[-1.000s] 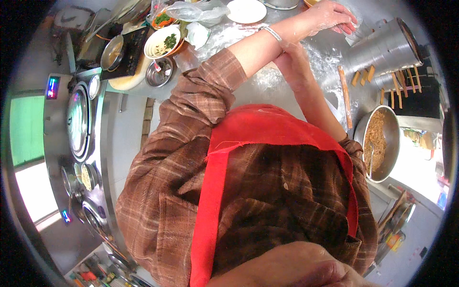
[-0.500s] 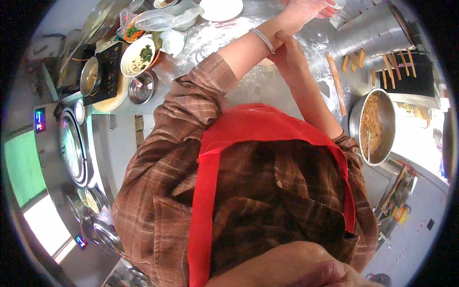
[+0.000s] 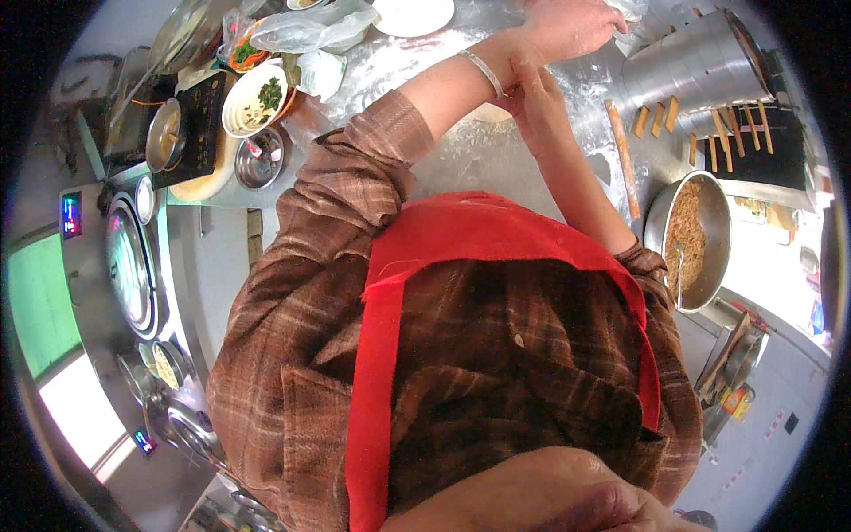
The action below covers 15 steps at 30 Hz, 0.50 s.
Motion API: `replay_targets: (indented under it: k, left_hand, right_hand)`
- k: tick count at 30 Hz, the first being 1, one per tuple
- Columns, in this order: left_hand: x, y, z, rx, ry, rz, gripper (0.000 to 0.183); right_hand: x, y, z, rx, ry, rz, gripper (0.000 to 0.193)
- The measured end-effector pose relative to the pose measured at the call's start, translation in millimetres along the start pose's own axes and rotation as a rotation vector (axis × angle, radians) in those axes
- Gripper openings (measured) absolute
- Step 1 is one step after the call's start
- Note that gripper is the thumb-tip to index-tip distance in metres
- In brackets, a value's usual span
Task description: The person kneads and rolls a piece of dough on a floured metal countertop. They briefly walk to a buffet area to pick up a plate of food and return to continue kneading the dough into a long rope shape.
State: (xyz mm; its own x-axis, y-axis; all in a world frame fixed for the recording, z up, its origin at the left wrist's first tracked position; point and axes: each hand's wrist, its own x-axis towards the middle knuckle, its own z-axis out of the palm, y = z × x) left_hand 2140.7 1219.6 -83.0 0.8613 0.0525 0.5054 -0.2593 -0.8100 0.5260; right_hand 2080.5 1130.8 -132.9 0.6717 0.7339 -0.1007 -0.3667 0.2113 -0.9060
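Observation:
My left hand reaches across to the far right over the floury steel worktop. Its fingers curl beside whitish plastic at the upper edge; what they hold, if anything, is hidden. A pale bracelet rings that wrist. My right hand comes up from the right and closes round the left wrist, next to the bracelet, its thumb lying over the wrist. Partly covered by my left forearm, a pale round piece that looks like dough lies on the worktop.
Right: a wooden rolling pin, a steel bowl of brown filling with a spoon, and a metal cylinder near wooden sticks. Left: a white bowl with chopped greens, a small steel bowl, a pan. A white plate lies far off.
The fingers of my left hand have curled in from a more spread pose. My right hand stays at the left wrist, shifted slightly. The whole view has moved a little.

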Motion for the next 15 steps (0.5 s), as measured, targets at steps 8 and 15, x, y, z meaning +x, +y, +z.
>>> replay_targets:
  k: [8, 15]
  left_hand:
    - [6.5, 21.7, -21.5, -0.509, -0.072, -0.397, 0.027]
    - [-1.1, 19.9, -22.8, -0.311, -0.027, -0.184, 0.028]
  right_hand:
    - [-8.9, -5.0, -10.1, -0.077, -0.102, -0.087, 0.03]
    - [-8.8, -9.1, -10.1, -0.106, -0.092, -0.068, 0.03]
